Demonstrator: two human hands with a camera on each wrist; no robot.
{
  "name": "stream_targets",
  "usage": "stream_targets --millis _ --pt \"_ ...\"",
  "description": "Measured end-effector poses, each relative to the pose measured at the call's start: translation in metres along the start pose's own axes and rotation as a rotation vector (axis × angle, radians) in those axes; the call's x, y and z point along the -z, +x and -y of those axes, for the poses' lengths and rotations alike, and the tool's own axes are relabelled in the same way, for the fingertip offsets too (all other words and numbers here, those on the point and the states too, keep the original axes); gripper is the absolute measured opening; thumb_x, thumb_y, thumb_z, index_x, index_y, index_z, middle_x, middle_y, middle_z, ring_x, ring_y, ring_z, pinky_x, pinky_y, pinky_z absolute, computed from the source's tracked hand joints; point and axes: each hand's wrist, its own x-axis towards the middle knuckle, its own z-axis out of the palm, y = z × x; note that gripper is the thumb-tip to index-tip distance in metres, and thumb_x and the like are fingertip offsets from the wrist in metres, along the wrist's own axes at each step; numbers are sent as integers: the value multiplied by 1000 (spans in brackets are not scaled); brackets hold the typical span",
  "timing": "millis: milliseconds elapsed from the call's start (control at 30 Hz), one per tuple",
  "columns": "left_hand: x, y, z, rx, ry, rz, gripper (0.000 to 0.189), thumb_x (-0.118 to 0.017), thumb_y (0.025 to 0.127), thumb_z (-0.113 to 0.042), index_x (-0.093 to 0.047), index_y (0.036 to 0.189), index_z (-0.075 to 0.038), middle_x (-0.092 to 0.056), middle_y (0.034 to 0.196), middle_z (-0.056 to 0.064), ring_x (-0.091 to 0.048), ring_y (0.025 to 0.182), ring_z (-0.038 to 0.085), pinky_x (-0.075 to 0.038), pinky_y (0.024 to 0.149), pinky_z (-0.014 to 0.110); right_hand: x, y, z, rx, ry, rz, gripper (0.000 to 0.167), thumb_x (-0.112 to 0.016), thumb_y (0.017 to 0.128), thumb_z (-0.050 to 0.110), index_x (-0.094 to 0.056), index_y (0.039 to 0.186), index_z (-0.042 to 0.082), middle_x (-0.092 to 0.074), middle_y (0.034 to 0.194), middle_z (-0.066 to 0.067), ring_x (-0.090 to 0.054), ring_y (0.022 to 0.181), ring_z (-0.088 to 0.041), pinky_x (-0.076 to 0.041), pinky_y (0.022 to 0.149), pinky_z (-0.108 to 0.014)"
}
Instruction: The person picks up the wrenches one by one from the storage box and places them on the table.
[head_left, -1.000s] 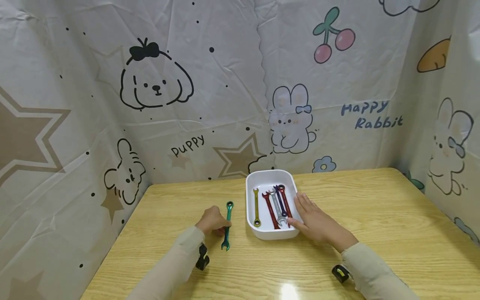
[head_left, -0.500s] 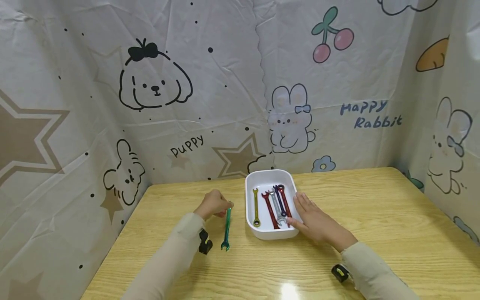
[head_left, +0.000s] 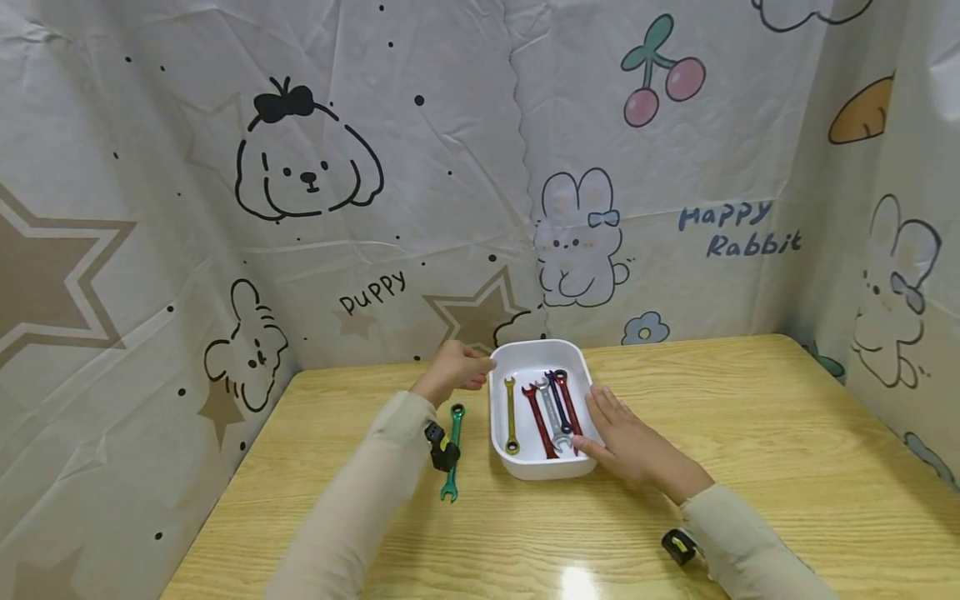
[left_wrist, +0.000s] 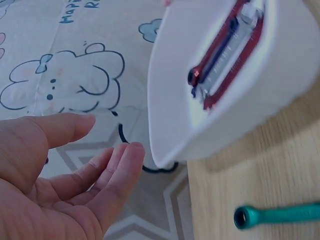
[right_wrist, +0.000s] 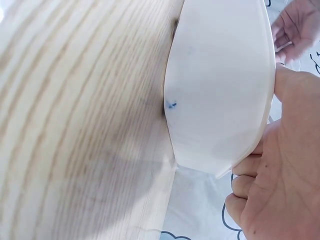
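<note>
My left hand (head_left: 457,367) is at the far-left corner of a white tray (head_left: 543,469), holding nothing; in the left wrist view its thumb and fingers are apart, with a gap to the tray wall. A green combination wrench (head_left: 456,427) lies on the table left of the tray, its middle hidden behind the wrist camera. My right hand (head_left: 633,442) holds the tray's right rim, thumb over the edge and fingers along the side. Inside the tray lie a yellow wrench (head_left: 512,417) at the left and, at the right, several red, silver and purple wrenches (head_left: 542,425).
The wooden table (head_left: 750,433) reaches back to a printed curtain (head_left: 420,200) that hangs behind it and on both sides. Black wrist cameras (head_left: 678,546) sit on both forearms.
My left hand has let go of the green wrench, which is down on the table, and moved back and right to the tray's far-left corner. The right hand and tray stay put.
</note>
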Motion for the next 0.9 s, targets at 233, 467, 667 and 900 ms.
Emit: stream_targets --millis 233,467,667,900 --pt "-23 7 -11 -35 -26 -5 27 -66 89 -9 -65 104 13 -66 101 22 -65 77 23 -57 76 31 0 0 0 5 -12 0 81 -40 99 51 -19 147 -11 -13 156 -27 -10 144 -43 -16 115 -52" --pt "-50 13 -7 -37 80 -91 22 -71 82 -10 -68 94 8 -64 92 15 -61 73 18 -55 67 24 0 0 1 1 -9 2 81 -39 99 52 -18 148 -10 -13 156 -26 -9 144 -43 -15 115 -52" --pt "-68 10 0 -70 275 -180 20 -75 74 -11 -60 74 2 -54 72 6 -50 69 19 -42 58 26 0 -1 2 -1 -12 0 80 -39 99 51 -18 148 -10 -13 156 -26 -10 144 -42 -15 115 -52" --pt "-81 9 8 -55 373 -162 23 -73 77 -14 -54 77 -1 -54 75 9 -51 71 23 -48 65 32 0 0 2 11 -15 -1 80 -40 100 49 -19 147 -12 -14 155 -28 -11 143 -44 -16 115 -53"
